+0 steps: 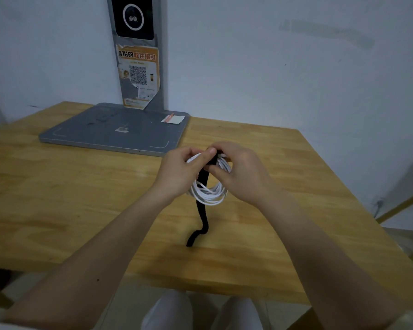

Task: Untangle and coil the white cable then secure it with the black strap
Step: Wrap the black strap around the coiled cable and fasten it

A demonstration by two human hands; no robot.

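1. Already coiled: white cable (209, 190), several loops gathered into one neat ring, held upright above the table (81, 198) at centre frame. Judged: untangling and coiling finished.
2. Black strap (203, 179): runs down over the front of the coil from its top; long free tail hangs below and curls onto the table at lower centre. Not yet wound round the bundle or fastened, as far as can be seen. Judged: securing begun, wrapping and closing left.
3. Hands: left hand (179, 170) curled round the coil's left side, thumb pressing the strap's upper end against the loops. Right hand (242, 172) fingers curled at the coil's top right, pinching the strap and cable there; exact finger contact hidden.
4. Containers: none seen. Grey flat base (115, 132) with upright post (138, 75) stands at upper left of the table, carrying a small white card (173, 119); holds nothing of the task.
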